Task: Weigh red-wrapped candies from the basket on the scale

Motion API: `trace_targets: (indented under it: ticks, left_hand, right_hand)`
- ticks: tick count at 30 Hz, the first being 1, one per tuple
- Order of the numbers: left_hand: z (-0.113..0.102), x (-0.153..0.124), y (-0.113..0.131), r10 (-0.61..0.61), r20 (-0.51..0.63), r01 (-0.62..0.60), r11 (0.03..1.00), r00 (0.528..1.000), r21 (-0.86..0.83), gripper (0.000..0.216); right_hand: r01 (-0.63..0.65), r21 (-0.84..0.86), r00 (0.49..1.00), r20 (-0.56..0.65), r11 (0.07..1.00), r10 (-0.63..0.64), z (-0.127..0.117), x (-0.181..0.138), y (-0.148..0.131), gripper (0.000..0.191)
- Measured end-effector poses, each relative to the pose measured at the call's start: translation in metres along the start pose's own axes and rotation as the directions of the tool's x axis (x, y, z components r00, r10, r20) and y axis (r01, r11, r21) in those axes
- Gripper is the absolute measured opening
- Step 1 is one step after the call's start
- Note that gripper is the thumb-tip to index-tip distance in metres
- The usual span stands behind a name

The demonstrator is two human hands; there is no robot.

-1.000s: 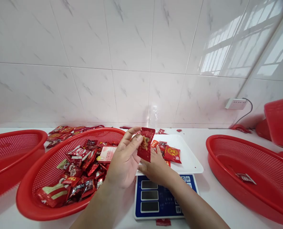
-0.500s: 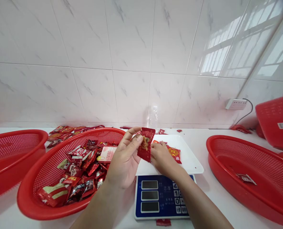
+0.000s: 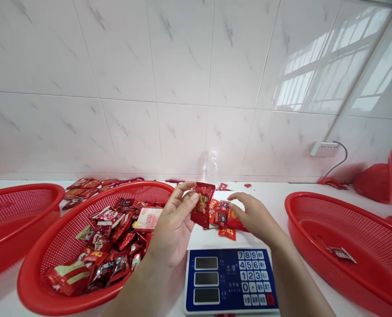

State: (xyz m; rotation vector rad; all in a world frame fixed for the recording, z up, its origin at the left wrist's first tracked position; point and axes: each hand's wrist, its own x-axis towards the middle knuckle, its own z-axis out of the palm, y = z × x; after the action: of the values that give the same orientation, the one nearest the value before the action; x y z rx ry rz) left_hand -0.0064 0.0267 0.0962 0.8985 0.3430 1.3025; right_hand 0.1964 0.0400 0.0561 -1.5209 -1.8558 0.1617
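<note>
Between the thumb and fingers of my left hand (image 3: 174, 224) is a red snack packet (image 3: 204, 205) with a gold cartoon figure, held upright above the near left part of the scale's white tray (image 3: 199, 237). My right hand (image 3: 257, 218) is over the tray's right side, thumb and forefinger apart. Beside its fingers lie several small red packets (image 3: 222, 215); I cannot tell whether the fingertips touch them. Below the tray is the blue keypad panel (image 3: 229, 281) of the weighing scale, its displays dark.
A red basket (image 3: 34, 268) of mixed wrapped snacks stands left, another red basket (image 3: 17, 224) beyond it. At right, a red basket (image 3: 301, 229) holds one small packet. Flat red packets (image 3: 90, 188) lie along the wall. A clear bottle (image 3: 212, 167) stands behind the tray.
My right hand has drawn back to the right from the middle of the tray, its fingers parting and uncovering small packets there. The left hand still holds its packet.
</note>
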Motion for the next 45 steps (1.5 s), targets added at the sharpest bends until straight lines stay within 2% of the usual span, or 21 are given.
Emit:
trace_targets:
  ticks: [3,7,12,16,19,21,23,26,29,31,33,37,42,45]
  left_hand:
    - [0.001,-0.002,0.000,0.005,-0.007,-0.005,1.000,1.000,0.009,0.025]
    - [0.003,-0.005,0.001,0.010,-0.016,-0.010,1.000,1.000,0.020,0.026]
    - [0.005,-0.005,0.002,0.014,-0.022,-0.014,1.000,1.000,0.011,0.026]
    - [0.007,-0.004,0.002,0.018,-0.027,-0.018,1.000,0.999,0.012,0.026]
    - [0.006,-0.005,0.001,0.024,-0.031,-0.023,1.000,0.999,0.016,0.026]
    - [0.005,-0.004,-0.001,0.027,-0.036,-0.027,0.999,0.999,0.026,0.027]
    - [0.003,-0.003,-0.002,0.033,-0.024,-0.032,0.997,0.999,0.067,0.026]
    - [0.002,-0.003,-0.004,0.029,0.054,-0.039,0.980,0.998,0.194,0.025]
    - [0.005,-0.005,-0.006,-0.014,0.152,-0.040,0.938,0.988,0.345,0.026]
    - [0.007,-0.007,-0.008,-0.051,0.184,-0.035,0.901,0.982,0.433,0.026]
    - [0.008,-0.009,-0.009,-0.066,0.186,-0.037,0.863,0.980,0.503,0.026]
    - [0.006,-0.010,-0.013,-0.043,0.192,-0.082,0.798,0.980,0.597,0.020]
    - [0.005,-0.012,-0.015,-0.039,0.254,-0.142,0.743,0.967,0.654,0.017]
    - [0.006,-0.015,-0.017,0.020,0.300,-0.232,0.684,0.954,0.692,0.021]
  right_hand:
    - [0.029,-0.007,0.992,0.119,1.000,-0.028,-0.004,-0.006,0.003,0.027]
    - [0.110,-0.061,0.954,0.288,0.992,-0.088,0.002,-0.009,0.009,0.048]
    - [0.093,-0.127,0.916,0.400,0.988,-0.035,0.018,-0.004,0.016,0.061]
    - [0.065,-0.169,0.931,0.366,0.984,0.001,0.026,-0.001,0.018,0.055]
    - [0.077,-0.134,0.954,0.297,0.988,-0.034,0.023,0.000,0.013,0.042]
    - [0.070,-0.005,0.976,0.208,0.998,-0.068,0.016,-0.002,0.004,0.034]
    - [0.038,0.195,0.990,0.128,0.980,-0.064,0.007,-0.006,-0.008,0.027]
    - [0.017,0.490,0.992,0.097,0.872,-0.075,-0.007,-0.015,-0.026,0.027]
    - [0.063,0.634,0.987,0.073,0.771,-0.141,-0.014,-0.024,-0.039,0.029]
    - [0.082,0.629,0.987,0.057,0.773,-0.151,-0.014,-0.027,-0.042,0.029]
    - [0.070,0.578,0.990,0.059,0.813,-0.128,-0.012,-0.028,-0.044,0.029]
    - [0.049,0.484,0.994,0.064,0.874,-0.091,-0.012,-0.026,-0.044,0.031]
    - [0.096,0.508,0.995,-0.018,0.856,-0.101,-0.019,-0.030,-0.050,0.029]
    - [0.109,0.526,0.994,-0.060,0.843,-0.091,-0.021,-0.033,-0.052,0.026]
